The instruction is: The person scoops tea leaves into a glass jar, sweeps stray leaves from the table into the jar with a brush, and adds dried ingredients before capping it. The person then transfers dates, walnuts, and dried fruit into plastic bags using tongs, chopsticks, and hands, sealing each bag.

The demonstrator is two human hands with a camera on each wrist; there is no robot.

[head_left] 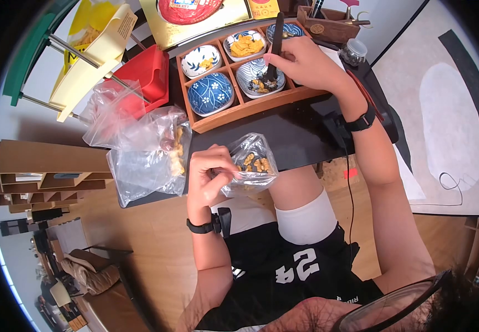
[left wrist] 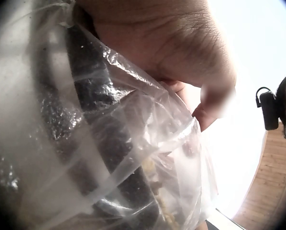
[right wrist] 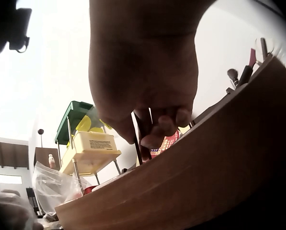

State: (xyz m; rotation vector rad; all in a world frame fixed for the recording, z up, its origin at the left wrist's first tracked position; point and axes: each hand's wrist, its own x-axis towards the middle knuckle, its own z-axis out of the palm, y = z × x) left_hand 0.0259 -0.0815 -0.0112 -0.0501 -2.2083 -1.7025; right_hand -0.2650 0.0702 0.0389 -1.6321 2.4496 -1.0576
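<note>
In the head view, my left hand (head_left: 209,169) holds a clear plastic bag (head_left: 256,146) with several walnut pieces (head_left: 260,164) inside, over the table's front edge. The bag's crumpled film fills much of the left wrist view. My right hand (head_left: 308,63) grips long dark tongs (head_left: 277,41), pointing down into a wave-patterned bowl (head_left: 243,77). Walnut pieces and dark bits (head_left: 264,86) lie in that bowl beside the tips. A divided wooden tray (head_left: 239,110) carries it along with a blue flowered bowl (head_left: 210,94), a white flowered bowl (head_left: 201,60) and a bowl of orange-yellow pieces (head_left: 246,46).
Clear bags (head_left: 140,149) lie on the dark table (head_left: 300,130) at the left, by a red bin (head_left: 148,74) and a cream-and-green rack (head_left: 90,61). Behind the tray's right end stand a wooden tool holder (head_left: 328,27) and a lidded jar (head_left: 354,52). A cable (head_left: 351,193) hangs down.
</note>
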